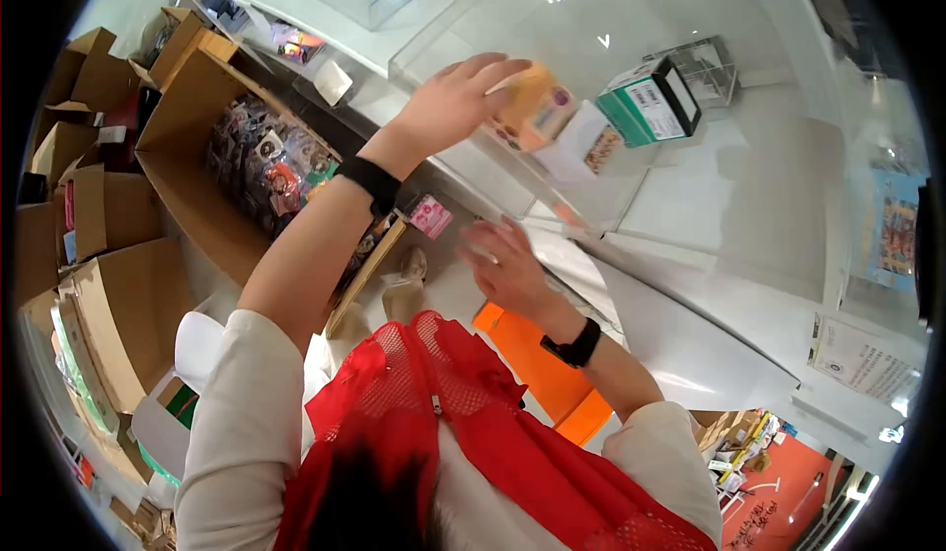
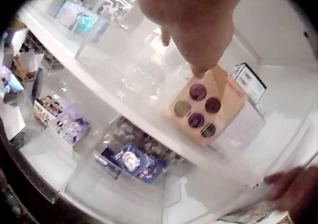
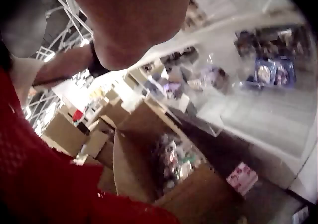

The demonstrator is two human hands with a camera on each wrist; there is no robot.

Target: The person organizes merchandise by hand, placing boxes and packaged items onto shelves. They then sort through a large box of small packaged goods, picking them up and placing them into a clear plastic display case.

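My left hand [image 1: 448, 107] reaches over the acrylic-walled shelf. Its extended fingertips touch the upper edge of a peach-orange box [image 1: 537, 107]. In the left wrist view, that box [image 2: 226, 97] shows round purple and grey-green designs on its front, and one finger rests at its top. A white box [image 1: 581, 147] with a small picture stands right beside it, then a green and black box [image 1: 645, 107] with a white label. Lower and nearer my body, my right hand [image 1: 507, 265] hangs blurred in the air, fingers loosely spread and holding nothing.
A clear acrylic wall [image 1: 434, 48] edges the shelf. A clear case [image 1: 705, 68] stands behind the green box. At left is a large cardboard carton [image 1: 187, 137] of small packaged goods, among other cartons. A pink box [image 1: 431, 216] sits low near it; an orange container [image 1: 552, 369] stands below.
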